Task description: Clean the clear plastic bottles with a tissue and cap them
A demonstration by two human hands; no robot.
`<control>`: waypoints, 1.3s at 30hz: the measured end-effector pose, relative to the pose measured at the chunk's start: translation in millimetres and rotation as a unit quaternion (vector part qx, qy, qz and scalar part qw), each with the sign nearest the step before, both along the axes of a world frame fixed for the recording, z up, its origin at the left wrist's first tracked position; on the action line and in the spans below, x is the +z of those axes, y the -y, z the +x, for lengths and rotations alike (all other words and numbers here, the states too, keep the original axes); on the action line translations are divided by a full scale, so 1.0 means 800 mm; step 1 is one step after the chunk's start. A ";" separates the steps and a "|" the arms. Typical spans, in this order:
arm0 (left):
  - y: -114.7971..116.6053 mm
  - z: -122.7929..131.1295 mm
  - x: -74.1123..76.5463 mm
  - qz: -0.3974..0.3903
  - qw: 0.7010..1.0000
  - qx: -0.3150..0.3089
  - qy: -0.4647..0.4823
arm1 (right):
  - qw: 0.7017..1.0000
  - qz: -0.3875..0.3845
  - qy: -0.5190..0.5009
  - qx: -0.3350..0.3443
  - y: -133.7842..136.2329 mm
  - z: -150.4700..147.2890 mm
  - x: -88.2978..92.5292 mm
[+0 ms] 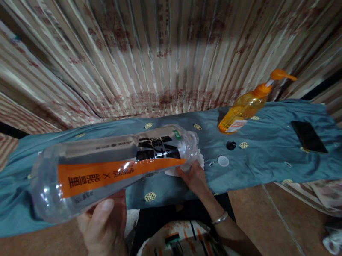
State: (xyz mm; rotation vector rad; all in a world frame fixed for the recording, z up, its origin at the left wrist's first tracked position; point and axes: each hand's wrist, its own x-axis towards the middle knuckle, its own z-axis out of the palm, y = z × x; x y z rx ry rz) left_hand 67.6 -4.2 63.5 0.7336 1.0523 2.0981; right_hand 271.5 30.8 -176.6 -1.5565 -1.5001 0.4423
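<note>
A large clear plastic bottle (99, 169) with an orange and silver label lies sideways in the air over the blue cloth, its neck pointing right. My left hand (104, 220) grips its underside, thumb against the lower edge. Near the neck is my right hand (195, 178), fingers closed on a white tissue (201, 158) that touches the bottle's mouth end; part of the tissue is hidden behind the bottle. A small white round cap (223, 161) and a small black piece (231, 145) rest on the cloth to the right of my right hand.
The blue cloth (274, 168) covers a narrow table. An amber pump bottle (242, 110) stands toward the back right, and a black phone (309, 136) lies at the far right. Behind the table hangs a striped curtain (157, 43). A tiled floor shows in front.
</note>
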 end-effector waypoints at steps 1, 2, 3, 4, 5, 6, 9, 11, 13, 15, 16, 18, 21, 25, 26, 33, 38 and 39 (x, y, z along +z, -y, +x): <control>0.000 0.000 0.000 0.001 1.000 -0.001 0.001 | 1.000 0.003 0.000 0.000 0.000 0.000 0.000; 0.000 0.000 0.000 0.000 1.000 -0.001 0.002 | 1.000 0.005 0.000 -0.001 0.000 0.000 -0.001; 0.000 0.000 0.001 -0.002 1.000 -0.001 0.002 | 1.000 0.008 0.000 -0.001 0.000 0.000 -0.001; 0.000 0.001 0.001 -0.005 1.000 -0.002 0.000 | 1.000 0.010 0.002 -0.001 0.000 0.000 -0.002; 0.000 0.001 0.002 -0.008 1.000 -0.002 -0.003 | 1.000 0.011 0.005 -0.001 0.000 0.000 -0.002; 0.000 0.001 0.002 -0.010 1.000 -0.002 -0.006 | 1.000 0.012 0.009 -0.001 0.000 0.000 -0.001; -0.001 0.001 0.002 -0.012 1.000 0.001 -0.010 | 1.000 0.008 0.013 0.002 0.000 0.001 0.000; -0.001 0.002 0.002 -0.007 1.000 0.004 -0.010 | 1.000 0.005 0.010 0.002 0.000 0.001 0.001; -0.001 0.002 0.003 -0.001 1.000 0.005 -0.006 | 1.000 0.009 0.008 0.000 0.000 0.001 0.001; -0.001 0.003 0.003 -0.007 1.000 0.004 -0.003 | 1.000 0.015 0.008 0.003 0.000 0.001 0.001; 0.000 0.003 0.003 -0.009 1.000 0.004 -0.001 | 1.000 0.017 0.008 0.006 0.000 0.001 0.002; 0.000 0.003 0.003 -0.008 1.000 0.002 -0.002 | 1.000 0.017 0.008 0.011 0.000 0.001 0.002; 0.000 0.002 0.002 -0.001 1.000 -0.005 -0.008 | 1.000 0.014 0.007 0.009 0.000 0.002 0.001; 0.001 0.002 0.001 0.001 1.000 0.002 -0.008 | 1.000 0.015 0.002 0.001 0.000 0.000 0.000; 0.001 0.002 0.001 0.004 1.000 0.005 -0.010 | 1.000 0.013 0.002 0.000 0.000 0.000 0.000; 0.006 -0.003 -0.007 -0.020 0.999 -0.003 -0.040 | 1.000 0.000 -0.004 0.000 0.001 0.000 0.002; 0.007 -0.003 -0.005 -0.030 0.999 0.008 -0.034 | 1.000 -0.011 -0.006 0.004 0.001 0.002 0.002; 0.007 -0.003 -0.004 -0.030 0.999 0.008 -0.034 | 1.000 -0.011 -0.006 0.004 0.001 0.002 0.002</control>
